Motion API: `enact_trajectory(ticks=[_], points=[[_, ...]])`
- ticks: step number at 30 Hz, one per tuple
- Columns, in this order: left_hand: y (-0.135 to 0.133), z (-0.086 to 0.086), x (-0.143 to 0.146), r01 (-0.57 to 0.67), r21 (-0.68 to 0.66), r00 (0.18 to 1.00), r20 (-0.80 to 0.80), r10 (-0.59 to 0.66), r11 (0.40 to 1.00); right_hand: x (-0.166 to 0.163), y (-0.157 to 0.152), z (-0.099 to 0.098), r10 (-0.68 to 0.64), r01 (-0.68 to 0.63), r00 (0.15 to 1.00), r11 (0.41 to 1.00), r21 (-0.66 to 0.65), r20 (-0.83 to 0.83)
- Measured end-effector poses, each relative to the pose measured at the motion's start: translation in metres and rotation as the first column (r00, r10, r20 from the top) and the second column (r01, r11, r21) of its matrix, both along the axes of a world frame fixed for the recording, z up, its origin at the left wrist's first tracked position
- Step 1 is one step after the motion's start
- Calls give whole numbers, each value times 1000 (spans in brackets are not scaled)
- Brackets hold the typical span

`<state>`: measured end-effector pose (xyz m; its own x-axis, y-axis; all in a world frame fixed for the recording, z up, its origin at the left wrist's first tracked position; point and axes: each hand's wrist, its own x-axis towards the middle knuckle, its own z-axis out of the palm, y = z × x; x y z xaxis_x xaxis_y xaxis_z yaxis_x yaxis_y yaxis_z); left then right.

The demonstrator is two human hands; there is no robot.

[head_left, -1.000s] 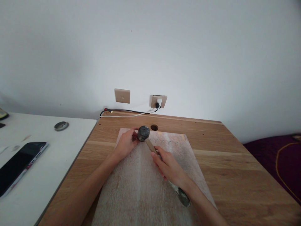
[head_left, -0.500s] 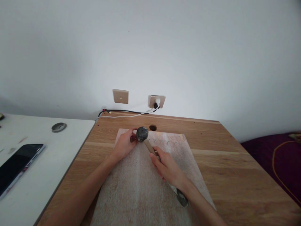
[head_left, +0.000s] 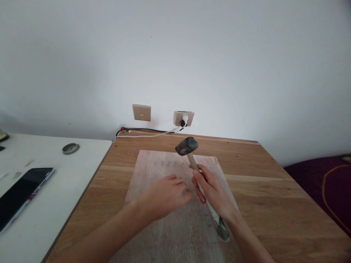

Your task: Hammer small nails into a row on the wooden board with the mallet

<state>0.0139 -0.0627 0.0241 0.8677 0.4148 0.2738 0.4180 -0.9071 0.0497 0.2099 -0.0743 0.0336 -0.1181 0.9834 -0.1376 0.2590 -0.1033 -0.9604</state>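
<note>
My right hand [head_left: 210, 188] is closed round the pale wooden handle of a mallet [head_left: 187, 146] with a dark, worn, barrel-shaped head. The mallet is raised, its head over the far edge of a whitish-pink wooden board [head_left: 175, 230]. My left hand [head_left: 168, 195] hovers above the board's middle, left of the handle. Its fingers look curled but are smeared by motion, and what they may hold is hidden. A row of several small nails [head_left: 168, 163] stands near the board's far edge.
The board lies on a wooden tabletop [head_left: 263, 204]. To the left, a white table [head_left: 44, 219] bears a phone [head_left: 24, 193] and a tape roll [head_left: 70, 148]. Cables [head_left: 148, 135] run along the wall to a socket [head_left: 184, 118]. Purple cloth [head_left: 323, 182] lies at the right.
My left hand has left the board's far left edge and come nearer and to the right. The mallet has lifted and shifted right, away from where my left fingers were.
</note>
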Motion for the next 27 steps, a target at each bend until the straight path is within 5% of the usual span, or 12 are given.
enact_trajectory(ticks=[2,5,9,15,27], points=[[-18,-10,21,88,171,995,-54,-80,981,4,-1,4,-23,23,1000,1000,7,-8],[-24,-19,30,145,246,989,-34,-141,958,7,-4,4,-14,14,1000,1000,6,-27],[7,-17,-2,-19,-20,978,209,23,1000,6,-7,-2,8,-9,999,1000,-19,-33],[63,-32,-72,-404,-270,783,392,483,874,-4,-6,-6,79,-81,995,996,-34,-64],[69,-51,-84,-363,-445,747,386,541,819,-21,-9,-11,177,-180,982,983,-41,-62]])
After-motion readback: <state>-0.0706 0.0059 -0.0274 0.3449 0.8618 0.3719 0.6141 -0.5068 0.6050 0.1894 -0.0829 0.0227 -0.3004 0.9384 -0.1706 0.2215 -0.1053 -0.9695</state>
